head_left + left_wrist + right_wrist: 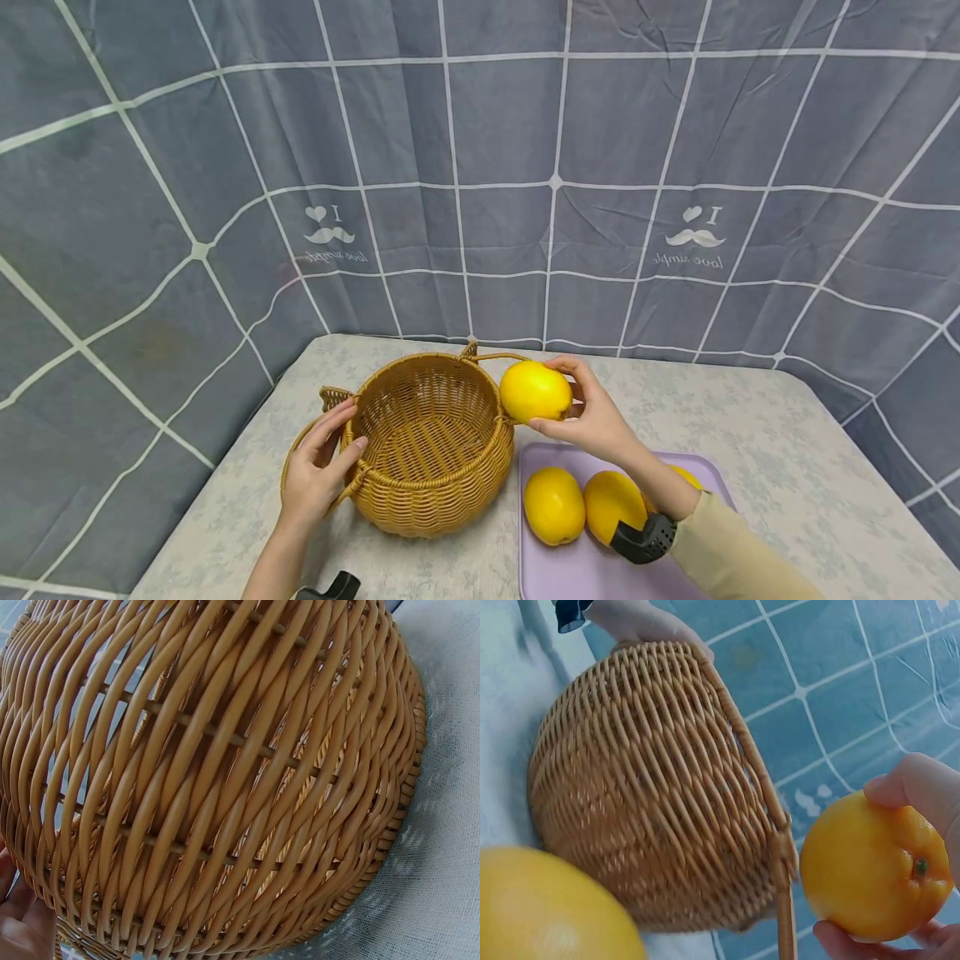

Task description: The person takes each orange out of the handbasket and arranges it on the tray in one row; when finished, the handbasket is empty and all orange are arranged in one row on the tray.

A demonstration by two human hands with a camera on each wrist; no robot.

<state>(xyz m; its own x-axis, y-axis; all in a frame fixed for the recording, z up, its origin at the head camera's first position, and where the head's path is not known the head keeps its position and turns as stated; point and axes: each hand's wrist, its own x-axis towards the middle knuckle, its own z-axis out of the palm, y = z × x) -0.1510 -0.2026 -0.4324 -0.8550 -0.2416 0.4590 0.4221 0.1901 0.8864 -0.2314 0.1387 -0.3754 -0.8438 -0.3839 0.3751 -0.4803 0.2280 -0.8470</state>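
A round wicker basket (427,508) stands on the table, its woven floor in sight through the open top. My left hand (315,475) holds the basket's left rim beside a small woven ear; the left wrist view shows only part of this hand (26,930) at the lower left. Just beyond the right rim, my right hand (588,412) grips a yellow citrus fruit (535,392) between thumb and fingers. In the right wrist view, the fruit (870,866) shows a small green stem mark. More such fruits (553,506) lie below the right forearm.
A lilac tray (592,575) carries the other fruits to the right of the basket. Thin basket handles (498,356) stick out at the sides. Behind the pale patterned table (750,408) hangs a grey checked cloth (502,225).
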